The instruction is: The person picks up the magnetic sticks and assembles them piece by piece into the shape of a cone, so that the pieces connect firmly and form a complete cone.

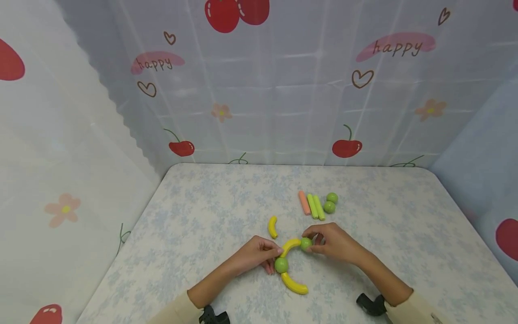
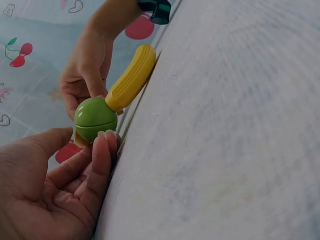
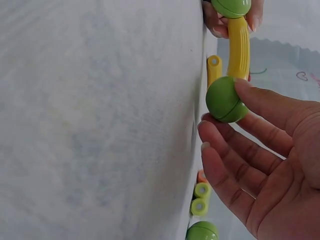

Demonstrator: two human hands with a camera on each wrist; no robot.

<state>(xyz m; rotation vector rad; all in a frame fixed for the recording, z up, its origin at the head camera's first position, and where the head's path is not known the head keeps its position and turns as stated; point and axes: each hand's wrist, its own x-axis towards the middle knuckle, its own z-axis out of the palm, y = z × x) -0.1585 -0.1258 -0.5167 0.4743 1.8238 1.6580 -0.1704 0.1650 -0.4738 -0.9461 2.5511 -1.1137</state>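
Note:
A chain of curved yellow rods and green balls lies in front of me. My left hand [image 1: 256,255] pinches the upper curved yellow rod [image 1: 290,246] close to the middle green ball [image 1: 281,265]. At the rod's other end, my right hand [image 1: 336,243] grips a green ball [image 3: 227,99] between thumb and fingertips. From the middle ball a lower curved yellow rod [image 1: 295,285] extends toward me; the left wrist view shows its ridged side. One separate curved yellow rod [image 1: 273,227] lies just beyond the left hand.
Farther back on the patterned table [image 1: 194,216] lie an orange stick [image 1: 304,203], two light-green sticks [image 1: 316,207] and two green balls [image 1: 330,203]. A printed curtain [image 1: 267,90] hangs behind the table. Each wrist carries a black camera [image 1: 371,304].

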